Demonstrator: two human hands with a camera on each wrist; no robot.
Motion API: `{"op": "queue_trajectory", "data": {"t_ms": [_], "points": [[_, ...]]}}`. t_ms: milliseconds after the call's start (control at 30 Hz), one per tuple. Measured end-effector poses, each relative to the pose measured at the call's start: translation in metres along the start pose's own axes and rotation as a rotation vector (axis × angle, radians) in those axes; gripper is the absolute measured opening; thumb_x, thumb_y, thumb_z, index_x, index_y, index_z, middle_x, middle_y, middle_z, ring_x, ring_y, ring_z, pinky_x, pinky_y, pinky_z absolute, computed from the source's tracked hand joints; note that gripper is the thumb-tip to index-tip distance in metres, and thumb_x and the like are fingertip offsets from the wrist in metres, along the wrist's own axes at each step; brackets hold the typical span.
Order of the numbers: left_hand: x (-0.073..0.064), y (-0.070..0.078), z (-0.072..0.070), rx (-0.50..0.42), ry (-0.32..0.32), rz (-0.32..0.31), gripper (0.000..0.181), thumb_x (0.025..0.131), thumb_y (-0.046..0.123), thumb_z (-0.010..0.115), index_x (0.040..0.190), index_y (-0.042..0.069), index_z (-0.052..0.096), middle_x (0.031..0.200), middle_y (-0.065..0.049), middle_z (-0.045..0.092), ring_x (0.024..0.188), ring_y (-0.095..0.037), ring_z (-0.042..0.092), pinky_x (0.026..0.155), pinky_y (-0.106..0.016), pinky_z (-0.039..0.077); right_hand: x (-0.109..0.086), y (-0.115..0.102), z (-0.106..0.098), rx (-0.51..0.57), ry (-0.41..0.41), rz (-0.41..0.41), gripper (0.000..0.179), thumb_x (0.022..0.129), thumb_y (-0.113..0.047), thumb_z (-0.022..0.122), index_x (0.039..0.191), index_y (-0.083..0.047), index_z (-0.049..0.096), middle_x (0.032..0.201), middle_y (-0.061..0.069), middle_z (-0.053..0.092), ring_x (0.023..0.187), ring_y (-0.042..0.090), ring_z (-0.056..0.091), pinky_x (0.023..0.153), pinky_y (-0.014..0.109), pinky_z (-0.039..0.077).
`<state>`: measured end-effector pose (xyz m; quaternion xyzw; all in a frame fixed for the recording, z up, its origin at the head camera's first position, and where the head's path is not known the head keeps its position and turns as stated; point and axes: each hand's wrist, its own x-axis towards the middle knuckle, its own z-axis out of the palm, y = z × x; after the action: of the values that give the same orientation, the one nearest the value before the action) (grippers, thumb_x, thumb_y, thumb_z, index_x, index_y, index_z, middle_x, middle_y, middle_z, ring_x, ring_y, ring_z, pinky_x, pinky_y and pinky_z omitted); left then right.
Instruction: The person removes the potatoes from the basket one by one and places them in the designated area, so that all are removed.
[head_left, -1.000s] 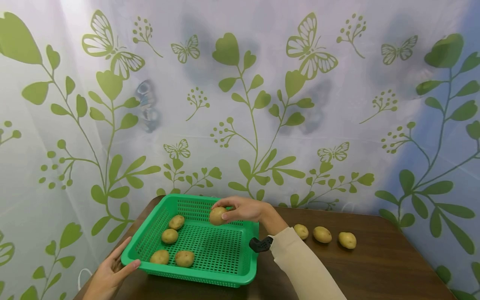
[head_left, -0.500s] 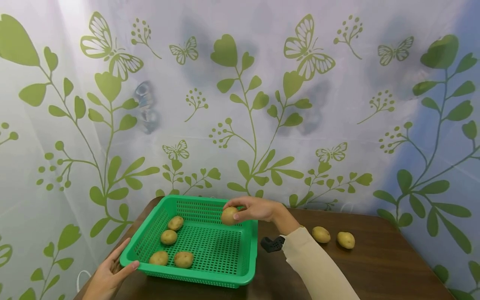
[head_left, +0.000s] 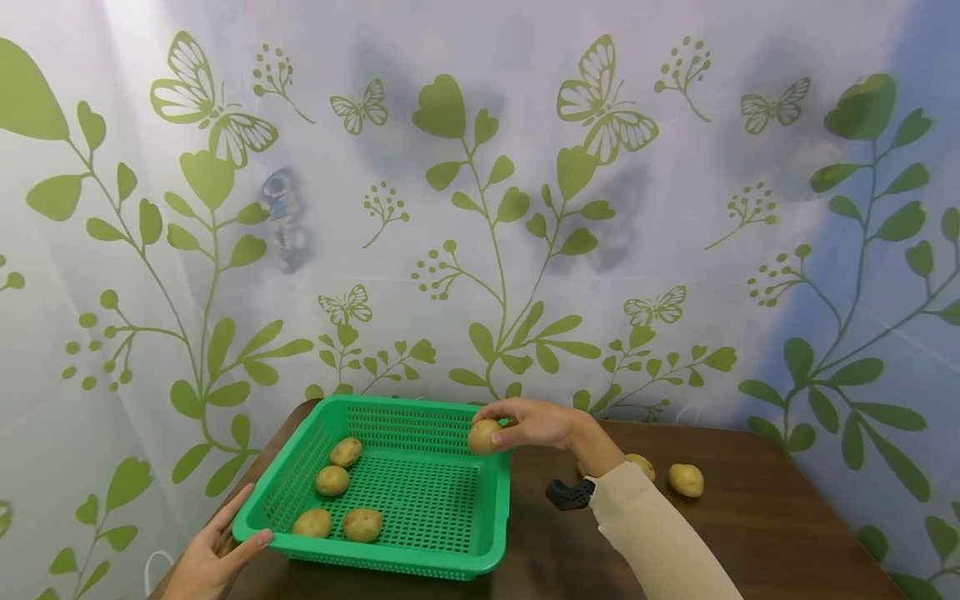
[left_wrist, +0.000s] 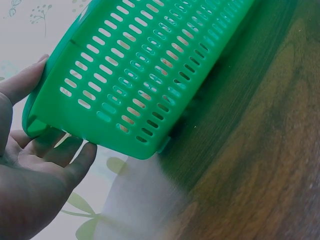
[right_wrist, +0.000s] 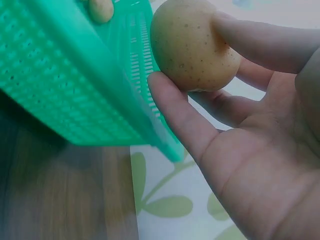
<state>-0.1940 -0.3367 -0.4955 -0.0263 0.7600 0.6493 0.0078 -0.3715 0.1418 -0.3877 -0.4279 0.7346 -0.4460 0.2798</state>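
My right hand (head_left: 536, 423) grips a potato (head_left: 485, 437) over the right rim of a green perforated basket (head_left: 491, 533). In the right wrist view that potato (right_wrist: 192, 47) is pinched between thumb and fingers, with the basket (right_wrist: 85, 80) beside it. My left hand (head_left: 210, 554) holds the basket's near left corner. The left wrist view shows the left thumb (left_wrist: 25, 80) on the rim and the fingers curled beneath it. Several potatoes lie inside the basket, two at the back left and two along the front, such as a potato (head_left: 362, 525).
The brown wooden table (head_left: 757, 533) carries more potatoes to the right, including a potato (head_left: 686, 481); others there are partly hidden by the right sleeve (head_left: 652, 521). Behind stands a pale curtain (head_left: 525, 250) printed with leaves and butterflies.
My right hand has moved right with the potato, from above the basket's middle to its right rim. The left hand keeps its hold on the corner. The view has shifted slightly.
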Motion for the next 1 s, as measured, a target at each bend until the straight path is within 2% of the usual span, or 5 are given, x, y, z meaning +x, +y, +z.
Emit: {"op": "queue_trajectory", "data": {"t_ms": [167,333,633,867,1000], "points": [[0.000,0.000,0.001,-0.003,0.000,0.004,0.087,0.107,0.020,0.062,0.166,0.005,-0.001,0.167,-0.029,0.004,0.101,0.022,0.047,0.091,-0.023,0.055,-0.015,0.003,-0.003,0.071,0.036,0.051,0.044,0.107,-0.011,0.060,0.148,0.003,0.049,0.123,0.014,0.060,0.110,0.028,0.060,0.099,0.044,0.052],[0.001,0.001,0.002,0.001,-0.007,-0.025,0.089,0.107,0.022,0.062,0.167,0.007,-0.001,0.168,-0.027,0.000,0.099,0.024,0.045,0.093,-0.023,0.054,-0.027,0.010,-0.009,0.087,0.032,0.074,0.048,0.107,-0.009,0.059,0.149,0.010,0.044,0.123,0.015,0.060,0.111,0.027,0.061,0.102,0.040,0.052],[0.001,0.001,0.002,-0.033,0.007,0.004,0.094,0.104,0.021,0.067,0.166,0.003,-0.002,0.166,-0.030,0.004,0.102,0.021,0.047,0.088,-0.019,0.054,-0.044,0.019,-0.015,0.050,0.079,0.108,0.044,0.107,-0.011,0.060,0.145,0.007,0.049,0.123,0.016,0.059,0.112,0.031,0.061,0.104,0.044,0.051],[0.002,-0.002,0.002,-0.079,-0.009,0.019,0.092,0.106,0.014,0.063,0.165,0.003,-0.006,0.165,-0.031,0.002,0.104,0.021,0.048,0.088,-0.019,0.054,-0.063,0.030,-0.016,0.084,0.123,0.124,0.046,0.107,-0.011,0.061,0.146,0.008,0.047,0.127,0.015,0.057,0.116,0.030,0.060,0.106,0.045,0.049],[0.004,-0.005,0.001,-0.114,-0.015,0.022,0.091,0.106,0.011,0.062,0.165,0.003,-0.007,0.165,-0.027,0.006,0.103,0.020,0.050,0.088,-0.019,0.054,-0.075,0.035,-0.017,0.086,0.152,0.139,0.047,0.107,-0.013,0.062,0.148,0.005,0.047,0.126,0.016,0.057,0.118,0.032,0.060,0.106,0.045,0.049]]}}
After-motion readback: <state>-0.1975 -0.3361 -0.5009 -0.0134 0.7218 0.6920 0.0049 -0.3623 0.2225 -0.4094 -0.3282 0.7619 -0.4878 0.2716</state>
